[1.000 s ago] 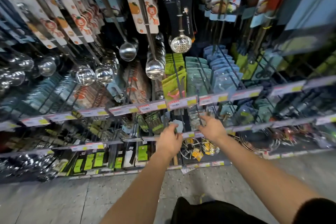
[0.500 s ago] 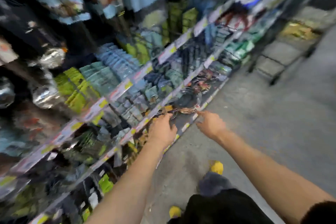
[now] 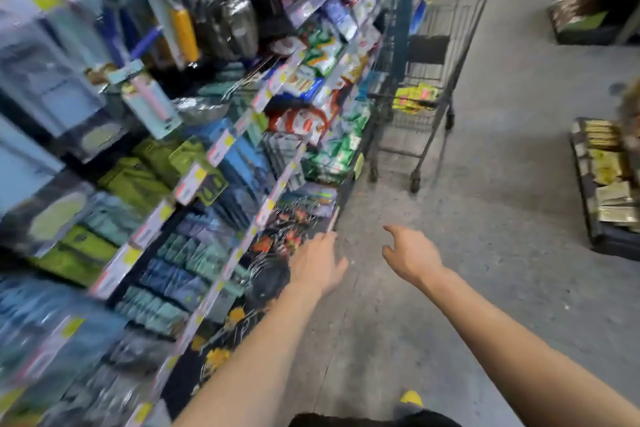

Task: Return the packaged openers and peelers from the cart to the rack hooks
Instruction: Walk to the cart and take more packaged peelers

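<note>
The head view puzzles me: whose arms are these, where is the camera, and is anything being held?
There is no machine here. A person wears a wide-angle camera on the head, looking forward and down, so the two bare arms are their own. The left hand and right hand both reach forward with loose fingers and hold nothing. On the left runs a store rack hung with blurred packaged goods. Ahead on the grey floor stands a dark wire shopping cart, with yellow packets in its basket.

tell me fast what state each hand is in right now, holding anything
Left hand: open, nothing seen in it.
Right hand: open, fingers loosely curled, holding nothing.
</note>
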Available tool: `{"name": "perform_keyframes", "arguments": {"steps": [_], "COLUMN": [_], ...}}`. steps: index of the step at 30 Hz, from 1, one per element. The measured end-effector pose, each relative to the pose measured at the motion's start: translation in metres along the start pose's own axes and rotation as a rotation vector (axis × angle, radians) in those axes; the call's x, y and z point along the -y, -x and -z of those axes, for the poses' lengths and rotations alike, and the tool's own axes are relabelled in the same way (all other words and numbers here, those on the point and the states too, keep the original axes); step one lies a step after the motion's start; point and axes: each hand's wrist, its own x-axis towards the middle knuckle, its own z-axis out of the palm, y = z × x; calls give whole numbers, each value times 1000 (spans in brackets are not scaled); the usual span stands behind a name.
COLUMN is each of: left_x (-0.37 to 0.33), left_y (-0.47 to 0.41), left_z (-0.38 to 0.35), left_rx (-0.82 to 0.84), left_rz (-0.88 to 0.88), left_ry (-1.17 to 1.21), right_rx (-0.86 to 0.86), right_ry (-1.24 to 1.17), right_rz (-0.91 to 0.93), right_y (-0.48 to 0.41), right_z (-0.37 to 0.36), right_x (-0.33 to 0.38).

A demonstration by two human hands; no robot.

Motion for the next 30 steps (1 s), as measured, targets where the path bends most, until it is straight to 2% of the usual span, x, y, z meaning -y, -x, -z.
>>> {"name": "perform_keyframes", "arguments": {"steps": [9,19,30], "left_x": [-108,-147,-185], "left_y": [-166,-371,-609], "left_z": [64,95,141], "left_rx": [-20,-51,35], "left_rz": [-147,-222,-282], "left_ry": [-65,-111,-153], "right_rx": [-89,-146,-146], "right_ry": [12,85,13], "right_rz": [-69,-127,-279], "right_y": [-113,-307,-508], "right_z": [106,172,248], "right_x": [-79,-101,-117]}}
